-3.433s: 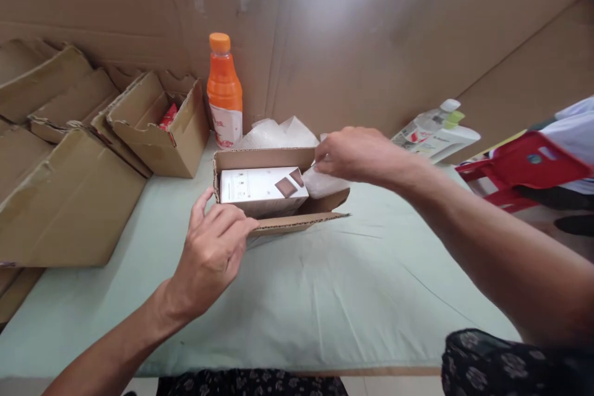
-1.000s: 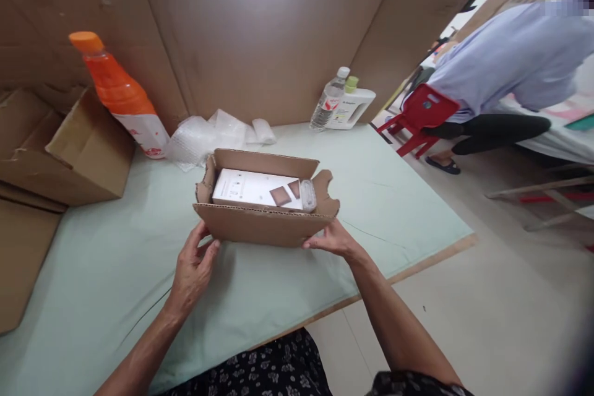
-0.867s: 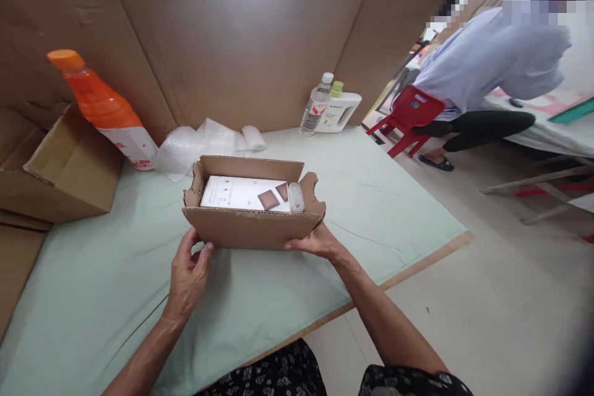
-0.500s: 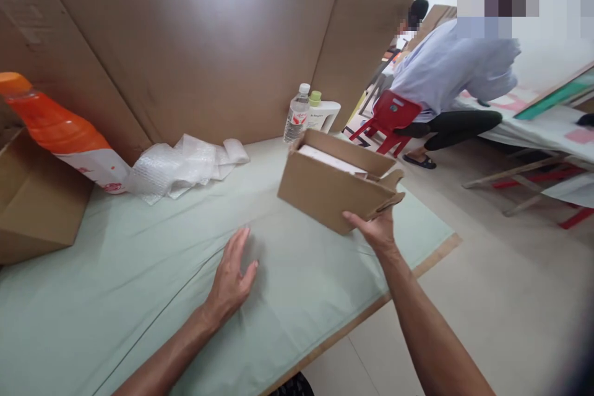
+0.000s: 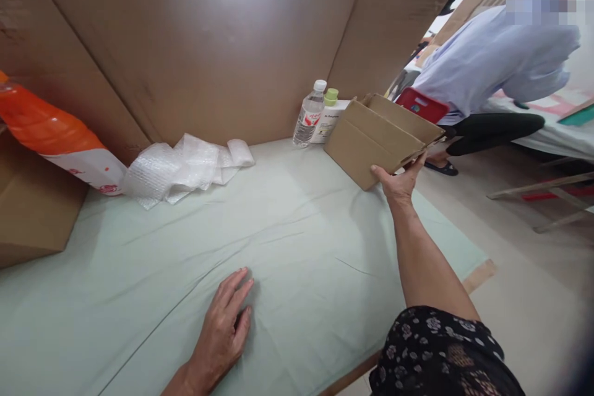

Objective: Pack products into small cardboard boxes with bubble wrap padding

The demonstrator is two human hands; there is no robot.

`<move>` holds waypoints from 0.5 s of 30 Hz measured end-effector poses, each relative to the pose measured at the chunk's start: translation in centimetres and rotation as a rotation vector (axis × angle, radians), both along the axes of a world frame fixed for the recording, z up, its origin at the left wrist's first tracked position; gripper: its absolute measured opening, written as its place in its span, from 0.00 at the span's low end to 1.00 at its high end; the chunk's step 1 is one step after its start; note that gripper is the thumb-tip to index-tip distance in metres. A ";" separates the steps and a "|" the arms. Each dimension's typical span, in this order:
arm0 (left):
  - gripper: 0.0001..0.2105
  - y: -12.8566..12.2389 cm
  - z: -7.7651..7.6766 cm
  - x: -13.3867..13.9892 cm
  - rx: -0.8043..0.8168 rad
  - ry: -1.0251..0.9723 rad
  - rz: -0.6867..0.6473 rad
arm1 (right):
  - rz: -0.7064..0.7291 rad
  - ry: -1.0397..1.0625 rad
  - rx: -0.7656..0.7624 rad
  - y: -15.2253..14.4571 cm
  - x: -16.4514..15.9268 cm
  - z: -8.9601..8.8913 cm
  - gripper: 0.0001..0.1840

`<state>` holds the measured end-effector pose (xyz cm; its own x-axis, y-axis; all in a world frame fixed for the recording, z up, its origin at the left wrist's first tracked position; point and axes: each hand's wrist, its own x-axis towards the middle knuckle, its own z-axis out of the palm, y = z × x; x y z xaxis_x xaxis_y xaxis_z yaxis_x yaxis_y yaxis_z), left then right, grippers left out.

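My right hand (image 5: 400, 182) grips the lower near end of a brown cardboard box (image 5: 366, 142), thumb on its long side and fingers underneath. The box is tilted at the table's back right, its flaps standing up; what lies inside is hidden from this angle. Just behind its left end are a clear water bottle (image 5: 310, 114) with a white cap and a white jug (image 5: 331, 116) with a green cap. Over the pale green tablecloth (image 5: 288, 247) my left hand (image 5: 223, 318) is open with fingers stretched, holding nothing.
Crumpled bubble wrap (image 5: 185, 167) lies by the tall cardboard screen (image 5: 208, 43). At the left, an orange bottle (image 5: 55, 124) leans beside another cardboard box (image 5: 37, 210). Past the table's right edge a person (image 5: 496, 62) sits on a red chair (image 5: 422, 105).
My right hand has carried the box back and to the right, tilting it so its contents no longer show. My left hand has drawn nearer to me. The view has shifted too.
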<state>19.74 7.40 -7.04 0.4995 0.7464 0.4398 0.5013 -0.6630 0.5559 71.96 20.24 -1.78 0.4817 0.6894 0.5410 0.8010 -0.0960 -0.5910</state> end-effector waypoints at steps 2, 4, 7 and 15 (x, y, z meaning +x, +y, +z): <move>0.24 0.0 0.0 0.0 -0.003 0.000 -0.004 | -0.100 0.097 0.078 0.1 -0.5 0.3 0.45; 0.23 0.1 0.0 0.0 -0.006 -0.005 -0.012 | -0.148 0.138 0.040 -0.3 -1.4 0.3 0.50; 0.22 0.1 0.0 0.1 -0.028 -0.022 -0.014 | -0.225 0.178 -0.116 -1.9 -4.3 -0.5 0.55; 0.23 -1.7 1.4 -2.3 -0.225 -0.051 -0.124 | 0.207 -0.247 -0.482 -8.1 -17.6 -7.2 0.36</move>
<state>17.40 5.69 -5.63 0.5748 0.7627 0.2965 0.3916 -0.5745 0.7187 54.40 12.13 -8.98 0.2100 0.9521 0.2223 0.9404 -0.1345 -0.3123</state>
